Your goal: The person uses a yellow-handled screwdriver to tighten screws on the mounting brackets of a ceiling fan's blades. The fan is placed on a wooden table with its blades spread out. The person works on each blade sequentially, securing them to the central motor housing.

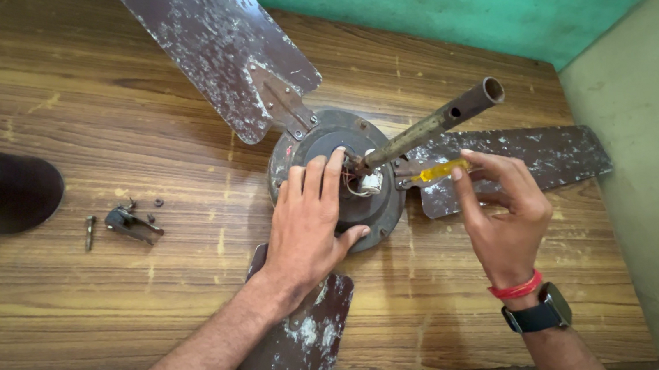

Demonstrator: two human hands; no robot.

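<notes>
Left hand (313, 220) steadies fan motor (337, 177); right hand (506, 210) holds yellow screwdriver (441, 170) beside downrod (430, 125)

Bare table (72, 322) left of hub, three fan blades (223, 48) and slanting rod (430, 124) blocking elsewhere

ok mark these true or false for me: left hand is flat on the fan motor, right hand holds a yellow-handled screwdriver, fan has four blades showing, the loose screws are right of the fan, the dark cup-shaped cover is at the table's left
1. The left hand rests on the fan motor: true.
2. The right hand holds a yellow-handled screwdriver: true.
3. Four blades show: false, three blades show.
4. The loose screws lie right of the fan: false, they lie to its left.
5. The dark cup-shaped cover sits at the left of the table: true.
</notes>
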